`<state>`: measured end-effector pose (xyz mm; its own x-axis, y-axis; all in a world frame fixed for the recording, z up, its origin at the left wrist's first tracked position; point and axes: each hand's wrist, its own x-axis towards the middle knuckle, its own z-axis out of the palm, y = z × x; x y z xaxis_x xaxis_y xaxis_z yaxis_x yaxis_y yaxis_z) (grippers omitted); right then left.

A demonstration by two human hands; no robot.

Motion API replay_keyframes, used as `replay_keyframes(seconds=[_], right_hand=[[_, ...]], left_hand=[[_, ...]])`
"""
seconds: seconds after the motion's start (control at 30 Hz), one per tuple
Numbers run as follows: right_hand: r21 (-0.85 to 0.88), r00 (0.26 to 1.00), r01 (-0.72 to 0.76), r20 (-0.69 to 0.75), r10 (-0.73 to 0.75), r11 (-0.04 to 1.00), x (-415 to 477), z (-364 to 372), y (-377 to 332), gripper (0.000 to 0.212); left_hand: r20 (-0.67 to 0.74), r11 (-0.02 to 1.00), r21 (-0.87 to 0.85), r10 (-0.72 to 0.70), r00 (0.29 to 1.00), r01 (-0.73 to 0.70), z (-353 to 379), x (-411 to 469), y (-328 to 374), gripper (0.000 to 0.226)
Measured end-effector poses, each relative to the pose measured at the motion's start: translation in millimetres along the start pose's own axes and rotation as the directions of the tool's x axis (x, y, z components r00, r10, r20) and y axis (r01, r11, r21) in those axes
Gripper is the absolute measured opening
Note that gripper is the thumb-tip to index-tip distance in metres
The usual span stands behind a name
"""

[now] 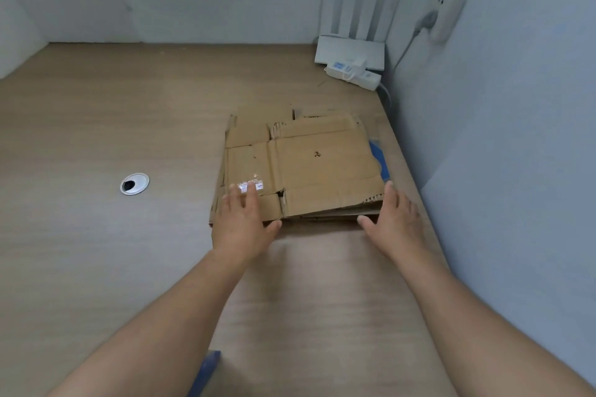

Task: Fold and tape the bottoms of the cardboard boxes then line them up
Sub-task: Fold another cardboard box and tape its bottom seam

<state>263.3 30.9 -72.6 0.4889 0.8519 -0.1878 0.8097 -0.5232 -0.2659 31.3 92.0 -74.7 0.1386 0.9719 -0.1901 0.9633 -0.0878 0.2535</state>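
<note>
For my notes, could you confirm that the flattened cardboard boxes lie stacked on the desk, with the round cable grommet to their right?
Not quite: the head view shows the cable grommet to the left of the flattened cardboard boxes, which do lie stacked on the desk.

Stack of flattened brown corrugated cardboard boxes: several sheets lying flat one upon another, edges unevenly aligned, flaps unfolded, worn and torn at the corners. It lies on the nearer side of the white power strip, well apart from it. The top sheet bears a glossy patch of clear tape towards the corner farthest from the power strip, and a small dark mark at its centre.
</note>
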Motion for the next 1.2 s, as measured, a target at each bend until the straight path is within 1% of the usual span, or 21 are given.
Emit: replay_keyframes(seconds=[0.13,0.23,0.3,0.33,0.4,0.47,0.53,0.6,0.63,0.7,0.73,0.77,0.83,0.9,0.93,0.97,1.0,1.03,1.1,1.17,1.2], right_hand=[[-0.05,0.998,0.039,-0.039,-0.041,0.998,11.3,10.3,-4.5,0.09],[0.022,0.996,0.013,-0.093,-0.011,1.0,7.2,14.5,-6.7,0.091],[0.096,0.99,0.022,-0.14,-0.009,0.995,2.1,8.2,-8.1,0.089],[0.154,0.984,0.041,-0.177,-0.014,0.987,-1.4,2.3,-9.1,0.086],[0.314,0.966,0.113,-0.256,-0.031,0.943,-9.6,-12.9,-12.0,0.081],[0.475,0.942,0.214,-0.331,-0.052,0.853,-18.5,-28.9,-17.5,0.079],[0.571,0.923,0.279,-0.38,-0.053,0.772,-26.4,-44.5,-26.4,0.083],[0.638,0.922,0.286,-0.388,-0.022,0.715,-30.4,-56.1,-34.4,0.082],[0.64,0.924,0.281,-0.381,-0.022,0.716,-31.4,-59.8,-37.6,0.072],[0.535,0.921,0.291,-0.38,-0.081,0.793,-37.5,-66.9,-40.7,0.035],[0.456,0.908,0.316,-0.401,-0.125,0.832,-44.2,-71.0,-40.8,0.022],[0.393,0.888,0.344,-0.431,-0.159,0.853,-52.2,-75.3,-39.9,0.019],[0.336,0.861,0.38,-0.468,-0.197,0.862,-71.9,-89.2,-38.4,0.02],[0.319,0.899,0.332,-0.391,-0.196,0.888,-90.2,-103.5,-36.4,0.037],[0.319,0.924,0.3,-0.331,-0.191,0.899,-98.0,-110.0,-33.8,0.039],[0.316,0.934,0.29,-0.298,-0.196,0.904,-103.1,-114.9,-30.7,0.03],[0.29,0.931,0.297,-0.3,-0.208,0.91,-110.8,-122.6,-24.7,0.018],[0.251,0.92,0.308,-0.323,-0.22,0.918,-117.5,-130.7,-19.6,0.009],[0.162,0.894,0.328,-0.372,-0.25,0.931,-132.9,-148.4,-7.7,0.003],[0.064,0.881,0.347,-0.363,-0.302,0.936,-148.4,-158.7,0.7,0.004],[0.02,0.885,0.353,-0.331,-0.327,0.935,-157.5,-159.3,3.1,0.004]], left_hand=[[-0.03,0.999,0.045,-0.009,1.0,0.01,12.6,13.0,2.2,0.087],[-0.068,0.998,0.044,0.051,0.996,-0.048,12.9,10.3,-3.0,0.073],[-0.18,0.987,0.015,0.163,0.97,-0.163,9.3,4.6,-10.1,0.056],[-0.268,0.975,0.006,0.216,0.939,-0.222,5.5,0.8,-12.2,0.048],[-0.437,0.961,0.014,0.253,0.863,-0.275,-4.0,-5.9,-15.0,0.046],[-0.551,0.96,-0.05,0.204,0.81,-0.275,-21.1,-15.6,-14.4,0.052],[-0.623,0.933,-0.194,0.122,0.773,-0.304,-38.1,-28.5,-8.0,0.054],[-0.674,0.855,-0.368,0.025,0.738,-0.365,-57.0,-45.3,2.7,0.043],[-0.695,0.814,-0.435,-0.03,0.719,-0.386,-67.4,-55.5,9.4,0.036],[-0.708,0.76,-0.517,-0.12,0.696,-0.395,-87.9,-76.1,20.0,0.029],[-0.708,0.751,-0.534,-0.145,0.691,-0.39,-97.3,-85.9,22.4,0.03],[-0.7,0.741,-0.556,-0.173,0.693,-0.377,-106.1,-95.6,22.8,0.033],[-0.684,0.716,-0.602,-0.234,0.691,-0.354,-121.6,-115.4,21.2,0.037],[-0.692,0.721,-0.607,-0.271,0.669,-0.336,-131.2,-135.6,20.2,0.039],[-0.698,0.726,-0.603,-0.28,0.66,-0.33,-133.9,-145.4,20.1,0.039],[-0.695,0.728,-0.608,-0.292,0.657,-0.318,-135.5,-153.5,19.4,0.04],[-0.682,0.723,-0.622,-0.313,0.66,-0.3,-137.1,-163.5,18.9,0.04],[-0.656,0.712,-0.646,-0.334,0.677,-0.276,-138.6,-171.1,16.9,0.04],[-0.576,0.702,-0.682,-0.345,0.741,-0.203,-141.4,-185.1,13.8,0.041],[-0.492,0.761,-0.644,-0.327,0.807,-0.084,-138.6,-195.8,15.1,0.04],[-0.45,0.801,-0.598,-0.316,0.835,-0.02,-133.6,-199.9,17.6,0.038]])
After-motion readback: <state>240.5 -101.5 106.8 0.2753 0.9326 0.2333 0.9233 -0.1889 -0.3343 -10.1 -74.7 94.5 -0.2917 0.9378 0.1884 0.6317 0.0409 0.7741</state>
